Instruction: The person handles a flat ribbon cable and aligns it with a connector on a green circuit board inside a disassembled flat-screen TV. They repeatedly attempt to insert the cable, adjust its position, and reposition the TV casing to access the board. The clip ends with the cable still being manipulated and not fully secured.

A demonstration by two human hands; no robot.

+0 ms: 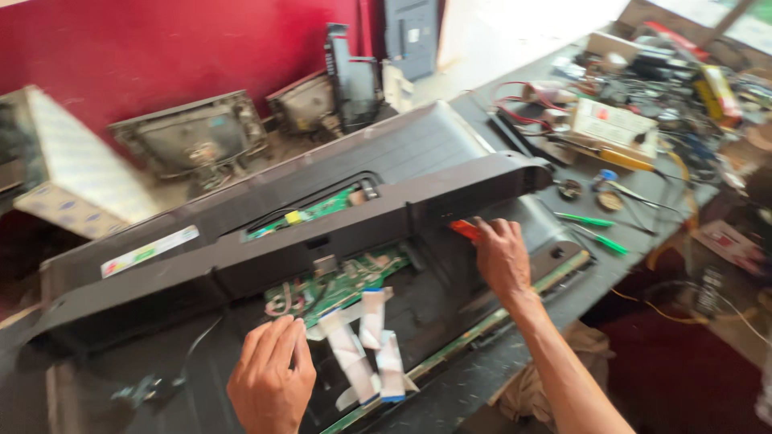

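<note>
A large flat television [450,153] lies face down across the counter [563,297], its black rear cover [241,265] lifted and tilted above both hands. Beneath the cover, just ahead of the left hand [272,378], sits a green circuit board [338,285]; white flat ribbon cables [366,345] run from it and pass just to the right of that hand. The left hand rests palm down on the dark panel, fingers together and loosely curled, gripping nothing visible. The right hand [503,257] is closed around an orange-handled tool [465,231], whose handle protrudes to the left of its fingers against the cover's lower edge. To the right of the right hand, two green-handled screwdrivers [595,229] lie on the counter, well apart from it
</note>
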